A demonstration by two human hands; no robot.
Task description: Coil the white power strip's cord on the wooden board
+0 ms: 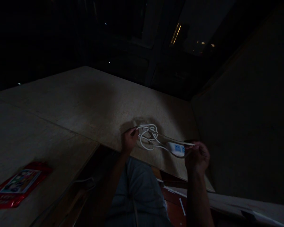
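Note:
A white cable [146,148] lies in tangled loops over the tabletop near its front edge. At the left side of the loops, my left hand [129,138] is closed on a strand, pinching it between thumb and fingers. A length of the same cable runs rightward to my right hand [198,155], whose fingers are closed on it. Beside the right hand sits a white power strip [176,148] with blue sockets; its right end is hidden behind that hand. The light is dim, so the cable's ends cannot be made out.
The pale tabletop [85,104] spreads to the left and back, with a seam across it. A red shiny packet [21,184] lies at the left. A dark wall [246,126] rises on the right, and dark window panes stand behind. My legs are below the edge.

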